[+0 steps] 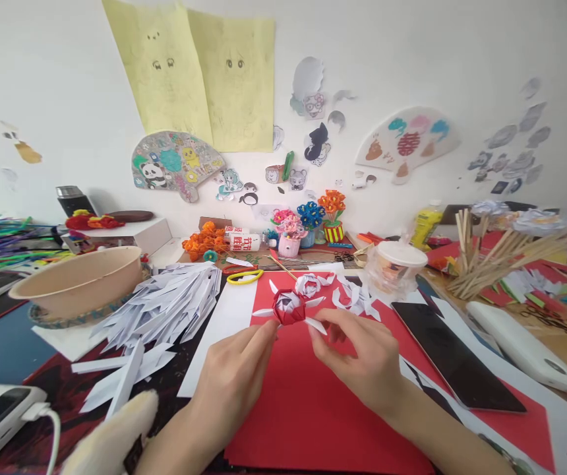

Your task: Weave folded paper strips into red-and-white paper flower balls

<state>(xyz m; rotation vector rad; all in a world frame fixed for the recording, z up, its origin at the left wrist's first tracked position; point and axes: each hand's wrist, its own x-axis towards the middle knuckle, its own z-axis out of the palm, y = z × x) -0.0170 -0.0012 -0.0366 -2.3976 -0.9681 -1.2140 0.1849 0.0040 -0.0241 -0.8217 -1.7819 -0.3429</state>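
Observation:
Between my two hands is a folded paper flower (289, 307), red around a white centre, with white pointed strips sticking out of it. My left hand (238, 363) pinches its lower left side. With thumb and forefinger, my right hand (360, 349) grips a white strip at the flower's lower right. Red paper (308, 409) lies under both hands. Just behind the held flower rests a white paper flower (312, 285), and loose folded white pieces (355, 297) lie to its right.
Folded white paper strips (165, 307) are heaped at left beside a beige basin (80, 280). Yellow-handled scissors (244, 277) lie behind. A black phone (456, 356), a white power bank (525, 346) and a lidded tub (395, 267) stand at right. Small flower pots (289, 247) line the wall.

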